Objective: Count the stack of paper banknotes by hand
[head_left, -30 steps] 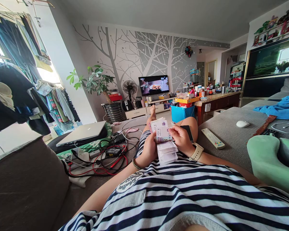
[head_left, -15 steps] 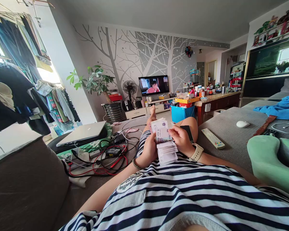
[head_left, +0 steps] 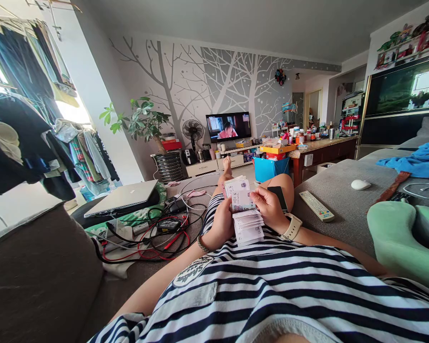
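Sofa point(head_left: 346, 190): wide, gray-brown woven fabric; person sits on it, one bare foot point(head_left: 227, 164) out ahead, other knee bent outward.
Room: gray tree mural point(head_left: 232, 81) on pale wall; lit TV point(head_left: 229, 126) below, w/ round fan point(head_left: 192, 131) & leafy plant point(head_left: 146, 119) in dark ribbed pot point(head_left: 167, 167) to its L.
Far surface point(head_left: 329, 152): reddish-brown sides, mottled top, crowded w/ jars; blue bin point(head_left: 270, 169) at near end.
Window side: clothes point(head_left: 28, 100) hung in rows.
L of lap: thin silver laptop point(head_left: 123, 197), flat; looping blk/red/white cables point(head_left: 171, 228) beside it.
R of lap: long cream remote point(head_left: 316, 206), smooth oval mouse point(head_left: 360, 184), curved green cushion point(head_left: 393, 233), crumpled blue cloth point(head_left: 414, 159).
Banknotes point(head_left: 241, 199): thin, pale purple paper, a "5" legible; over lap btwn L hand point(head_left: 222, 221) & R hand point(head_left: 270, 208), lower ends fanned in overlapping steps.
L fingers: grasping stack at its L edge; braided bracelet point(head_left: 202, 244) on wrist.
R fingers: pinching R edge of a note; pale-strap watch point(head_left: 292, 226); dark flat phone point(head_left: 278, 196) just past hand.
Shirt point(head_left: 257, 286): navy/white stripes, soft, wrinkled.
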A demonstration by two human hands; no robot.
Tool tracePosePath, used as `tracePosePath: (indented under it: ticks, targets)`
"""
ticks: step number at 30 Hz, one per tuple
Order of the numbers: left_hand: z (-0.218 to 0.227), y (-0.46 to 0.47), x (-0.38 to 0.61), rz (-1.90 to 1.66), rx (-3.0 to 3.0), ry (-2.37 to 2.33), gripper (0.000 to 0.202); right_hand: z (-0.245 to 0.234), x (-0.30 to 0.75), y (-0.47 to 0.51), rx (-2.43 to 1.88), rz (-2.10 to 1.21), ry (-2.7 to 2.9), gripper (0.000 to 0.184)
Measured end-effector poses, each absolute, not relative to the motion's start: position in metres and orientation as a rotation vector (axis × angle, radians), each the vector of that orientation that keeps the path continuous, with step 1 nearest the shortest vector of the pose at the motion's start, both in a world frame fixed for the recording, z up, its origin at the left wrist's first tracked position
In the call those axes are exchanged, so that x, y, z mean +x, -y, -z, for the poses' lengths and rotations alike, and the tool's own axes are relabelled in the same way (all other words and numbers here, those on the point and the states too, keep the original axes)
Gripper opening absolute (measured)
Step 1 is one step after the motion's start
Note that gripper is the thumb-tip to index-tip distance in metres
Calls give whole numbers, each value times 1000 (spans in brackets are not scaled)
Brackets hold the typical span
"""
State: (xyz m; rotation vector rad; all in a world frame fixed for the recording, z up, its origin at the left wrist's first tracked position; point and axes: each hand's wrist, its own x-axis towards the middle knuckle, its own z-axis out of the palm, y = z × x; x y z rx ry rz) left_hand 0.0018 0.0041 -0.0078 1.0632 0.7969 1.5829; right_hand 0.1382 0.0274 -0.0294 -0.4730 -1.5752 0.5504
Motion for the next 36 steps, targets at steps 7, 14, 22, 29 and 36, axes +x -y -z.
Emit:
tracePosePath:
  ticks: [7, 14, 22, 29, 36]
  targets:
    - [8, -4, 1, -1586, 1066, -789, 14, 30, 138, -28, -483, -553, 1580, 36]
    - [11, -9, 1, -1549, 1024, -741, 12, 30, 138, -28, -481, -545, 1574, 34]
    - [15, -15, 0, -1552, 982, -737, 14, 30, 137, -27, -436, -580, 1548, 28]
    - [16, -15, 0, -1525, 1011, -753, 16, 30, 138, -28, -446, -567, 1570, 29]
    - [13, -11, 1, -1534, 1004, -781, 14, 29, 137, -27, -502, -569, 1579, 35]
